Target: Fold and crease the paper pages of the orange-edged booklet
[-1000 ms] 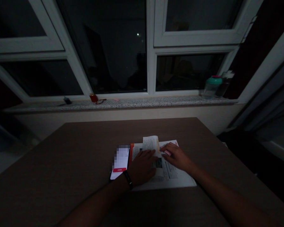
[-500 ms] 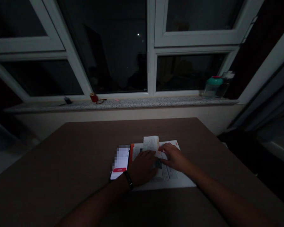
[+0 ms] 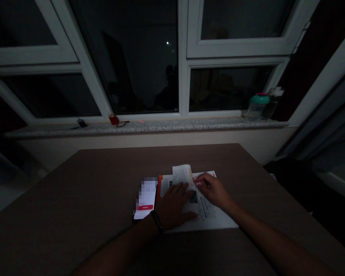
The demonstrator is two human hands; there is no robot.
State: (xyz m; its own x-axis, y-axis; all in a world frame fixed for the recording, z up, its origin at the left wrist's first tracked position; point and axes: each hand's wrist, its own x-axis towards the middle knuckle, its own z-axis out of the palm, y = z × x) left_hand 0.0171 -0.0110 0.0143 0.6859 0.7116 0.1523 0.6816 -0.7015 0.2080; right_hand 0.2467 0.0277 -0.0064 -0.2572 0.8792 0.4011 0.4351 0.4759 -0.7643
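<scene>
Light: dim, room mostly dark | Brightest: phone screen (image 3: 145, 194), pixelated, just left of my left hand (image 3: 172, 205) | Glow: soft on the page (image 3: 181, 181) by my right hand (image 3: 213, 190) | Shadows: deep beyond both hands | Distortion: window frames (image 3: 86, 73) bowing far ahead of my hands

Open book (image 3: 181, 177): white pages, black print, orange cover edge. Tabletop (image 3: 74, 214): brown. Stone windowsill (image 3: 161, 125): grey-speckled. Bottle lid (image 3: 259, 99): teal.

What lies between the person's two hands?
In the head view, a turned-up page of the open book lies between the left hand and the right hand.
</scene>
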